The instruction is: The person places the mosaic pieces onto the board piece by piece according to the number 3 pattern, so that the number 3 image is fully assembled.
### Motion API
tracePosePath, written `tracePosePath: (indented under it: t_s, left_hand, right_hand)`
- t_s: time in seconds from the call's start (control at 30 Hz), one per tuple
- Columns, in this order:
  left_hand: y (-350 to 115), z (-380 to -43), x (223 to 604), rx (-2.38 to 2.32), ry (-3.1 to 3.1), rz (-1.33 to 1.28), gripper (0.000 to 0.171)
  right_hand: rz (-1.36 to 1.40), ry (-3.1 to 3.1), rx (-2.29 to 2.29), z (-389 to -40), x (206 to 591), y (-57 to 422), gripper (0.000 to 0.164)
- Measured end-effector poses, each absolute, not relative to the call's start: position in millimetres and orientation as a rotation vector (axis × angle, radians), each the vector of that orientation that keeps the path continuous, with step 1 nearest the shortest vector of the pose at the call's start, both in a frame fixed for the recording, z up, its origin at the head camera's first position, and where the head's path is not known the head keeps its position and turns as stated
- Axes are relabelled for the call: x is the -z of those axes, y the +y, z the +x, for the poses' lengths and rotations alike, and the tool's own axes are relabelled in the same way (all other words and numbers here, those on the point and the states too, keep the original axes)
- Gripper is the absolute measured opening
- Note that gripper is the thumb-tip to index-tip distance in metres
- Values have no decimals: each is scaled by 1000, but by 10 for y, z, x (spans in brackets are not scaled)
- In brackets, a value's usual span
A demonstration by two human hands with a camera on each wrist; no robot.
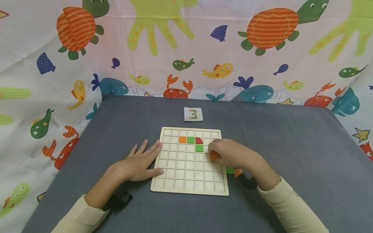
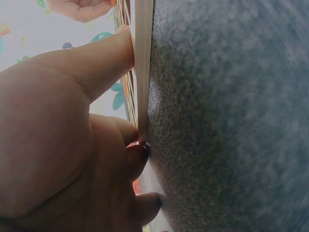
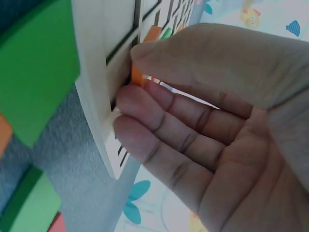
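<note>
A wooden grid board (image 1: 180, 174) lies on the grey table. My left hand (image 1: 135, 165) rests at the board's left edge with fingers spread, thumb and fingertips touching it. Between thumb and fingers, my right hand (image 1: 231, 152) pinches an orange tile (image 1: 215, 156) over the right part of the grid; the right wrist view shows this orange tile (image 3: 139, 72) tilted against the board. Set in the grid are an orange square (image 1: 182, 139), a green square (image 1: 190, 139), a red rounded piece (image 1: 199, 140) and, under that, another green square (image 1: 199, 148).
A small pattern card (image 1: 193, 114) lies beyond the board. By the board's right edge, partly under my right forearm, are a green tile (image 1: 230, 170) and an orange piece (image 1: 238, 172). A curtain printed with sea animals (image 1: 180, 77) hangs behind the table.
</note>
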State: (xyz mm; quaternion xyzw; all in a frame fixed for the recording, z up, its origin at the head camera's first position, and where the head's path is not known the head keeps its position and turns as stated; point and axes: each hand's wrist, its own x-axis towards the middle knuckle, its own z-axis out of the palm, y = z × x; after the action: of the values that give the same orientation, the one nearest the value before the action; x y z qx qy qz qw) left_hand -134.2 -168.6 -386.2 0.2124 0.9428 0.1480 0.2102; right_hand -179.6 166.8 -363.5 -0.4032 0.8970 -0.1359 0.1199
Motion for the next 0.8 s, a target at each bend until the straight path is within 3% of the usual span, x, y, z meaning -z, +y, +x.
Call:
tracePosePath:
  t_s: [0.33, 0.8]
  left_hand:
    - [-1685, -1342, 3836, -401, 2622, 589, 95]
    - [-1681, -1344, 3828, -406, 2618, 593, 95]
  right_hand:
    - [-1257, 2665, 452, -1750, 3688, 1532, 11]
    - [-1281, 2723, 425, -1689, 3736, 1452, 12]
